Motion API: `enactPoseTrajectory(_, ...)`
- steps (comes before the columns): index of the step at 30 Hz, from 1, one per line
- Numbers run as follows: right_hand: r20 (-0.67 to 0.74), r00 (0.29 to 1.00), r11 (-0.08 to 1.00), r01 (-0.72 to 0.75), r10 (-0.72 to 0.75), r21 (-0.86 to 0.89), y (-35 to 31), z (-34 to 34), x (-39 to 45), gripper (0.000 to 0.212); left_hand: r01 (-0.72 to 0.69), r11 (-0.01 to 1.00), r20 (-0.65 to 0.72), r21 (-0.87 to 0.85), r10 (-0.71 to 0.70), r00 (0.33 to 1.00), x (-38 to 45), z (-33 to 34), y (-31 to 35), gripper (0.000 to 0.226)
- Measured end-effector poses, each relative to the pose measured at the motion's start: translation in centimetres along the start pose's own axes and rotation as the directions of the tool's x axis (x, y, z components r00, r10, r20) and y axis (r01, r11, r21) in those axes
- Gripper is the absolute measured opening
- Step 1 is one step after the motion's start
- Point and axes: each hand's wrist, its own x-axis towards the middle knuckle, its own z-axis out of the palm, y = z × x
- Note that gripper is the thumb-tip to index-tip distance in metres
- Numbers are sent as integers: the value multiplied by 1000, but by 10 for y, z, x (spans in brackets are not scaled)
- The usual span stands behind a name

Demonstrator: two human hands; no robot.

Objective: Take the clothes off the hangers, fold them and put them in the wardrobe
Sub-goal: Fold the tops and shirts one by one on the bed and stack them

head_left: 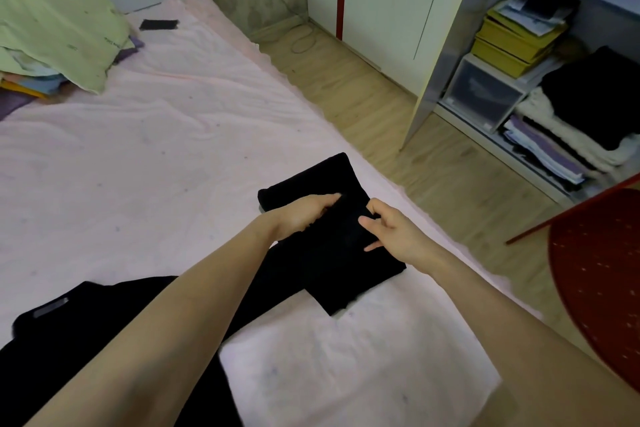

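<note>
Black garment (pixel 332 253) was matt cloth; bed sheet (pixel 156 156) soft, wrinkled pink cloth; floor (pixel 363 97) smooth wood; storage box (pixel 481 94) translucent plastic.

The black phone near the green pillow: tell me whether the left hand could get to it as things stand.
Probably not without leaning. The left hand is pinching the black garment at the near bed edge; the phone lies far across the pink sheet, nothing blocking.

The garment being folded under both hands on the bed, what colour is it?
Plain black. The garment shows clearly in the head view, dark against the pale pink bed sheet.
</note>
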Motion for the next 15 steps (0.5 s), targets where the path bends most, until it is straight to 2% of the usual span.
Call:
enactPoseTrajectory(2,14,999,999,33,-33,-2,-3,1,3,28,8,1000,76,-17,-7,997,-4,1,3,51)
enactPoseTrajectory(5,3,998,998,63,-63,-28,-6,2,3,29,-82,993,127,81,71,989,-5,-1,3,29)
enactPoseTrajectory(9,-34,997,997,76,-76,7,0,0,-3,29,-73,990,250,121,41,967,-5,-14,2,4)
enactPoseTrajectory(12,-91,995,997,56,-51,49,6,0,-7,25,-66,955,293,288,-22,956,-4,-18,1,16)
enactPoseTrajectory(15,-93,995,991,31,-19,128,8,3,-9,20,-64,916,291,396,-59,955,-1,-15,7,15)
